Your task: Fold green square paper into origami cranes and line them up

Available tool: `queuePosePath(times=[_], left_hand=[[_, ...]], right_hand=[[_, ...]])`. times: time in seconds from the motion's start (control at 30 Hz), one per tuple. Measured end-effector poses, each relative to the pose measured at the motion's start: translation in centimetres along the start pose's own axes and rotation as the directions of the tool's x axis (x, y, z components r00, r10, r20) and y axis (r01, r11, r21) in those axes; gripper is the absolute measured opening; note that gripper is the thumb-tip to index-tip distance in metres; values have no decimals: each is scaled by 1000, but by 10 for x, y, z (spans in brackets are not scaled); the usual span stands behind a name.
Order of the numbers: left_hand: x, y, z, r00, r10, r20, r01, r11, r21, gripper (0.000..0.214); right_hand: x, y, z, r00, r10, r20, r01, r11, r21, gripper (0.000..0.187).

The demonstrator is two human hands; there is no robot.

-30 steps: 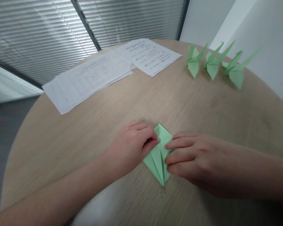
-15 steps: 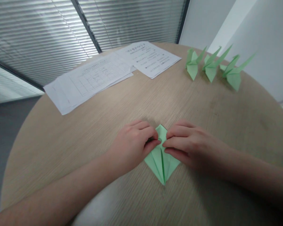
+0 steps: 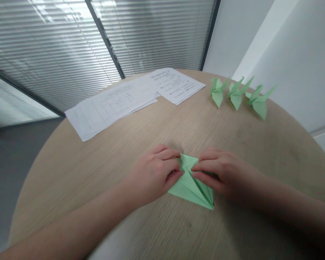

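Observation:
A folded piece of light green origami paper [image 3: 191, 193] lies on the table in front of me, with crease lines and a slit running to its lower right tip. My left hand [image 3: 158, 171] grips its left side, thumb and fingers pinched on the paper. On the right side, my right hand [image 3: 218, 169] is closed with its fingertips and thumb on the paper's edge. The fingertips of both hands cover parts of the upper folds.
Three green paper cranes [image 3: 236, 99] stand in a row at the back right of the round wooden table [image 3: 119, 148]. Printed sheets [image 3: 116, 104] lie overlapping along the far left edge. Behind the table are window blinds [image 3: 157, 32] and a white wall [image 3: 300, 72].
The green paper has turned, its lower tip swinging to the right. Both hands have stayed on it. The camera view has tilted up, so the cranes and sheets sit lower.

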State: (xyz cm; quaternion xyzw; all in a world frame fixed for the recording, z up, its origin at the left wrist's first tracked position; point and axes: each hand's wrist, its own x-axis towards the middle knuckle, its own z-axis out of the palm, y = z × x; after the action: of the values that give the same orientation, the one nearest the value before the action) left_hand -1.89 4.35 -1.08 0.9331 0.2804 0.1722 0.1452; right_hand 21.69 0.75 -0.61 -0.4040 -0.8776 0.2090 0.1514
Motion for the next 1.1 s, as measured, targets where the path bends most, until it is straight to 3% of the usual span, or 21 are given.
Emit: queuePosePath(times=[0.23, 0.37, 0.53, 0.73, 0.83, 1.03, 1.1], left_hand=[[3, 0, 1, 997, 36, 61, -36, 999, -9, 15], [1, 11, -3, 994, -31, 109, 23, 997, 71, 15], [-3, 23, -2, 985, -113, 133, 81, 971, 224, 18], [-3, 23, -2, 982, -122, 148, 83, 966, 247, 20], [-5, 20, -7, 980, -89, 177, 45, 971, 237, 22], [-7, 7, -20, 958, 169, 231, -182, 983, 34, 20], [-7, 4, -19, 955, 189, 228, -193, 981, -2, 21]], right_hand=[[-3, -13, 10, 990, 139, -4, -139, 990, 13, 13], [-3, -14, 12, 984, 180, 7, -180, 983, 26, 7], [-5, -26, 11, 970, 243, 14, -244, 968, 58, 15], [-4, -33, 8, 959, 276, 60, -279, 960, 38, 10], [-4, -29, 9, 959, 271, 77, -277, 957, 87, 10], [-7, -28, 11, 961, 268, 75, -276, 952, 135, 14], [-8, -30, 10, 962, 264, 74, -272, 953, 131, 15]])
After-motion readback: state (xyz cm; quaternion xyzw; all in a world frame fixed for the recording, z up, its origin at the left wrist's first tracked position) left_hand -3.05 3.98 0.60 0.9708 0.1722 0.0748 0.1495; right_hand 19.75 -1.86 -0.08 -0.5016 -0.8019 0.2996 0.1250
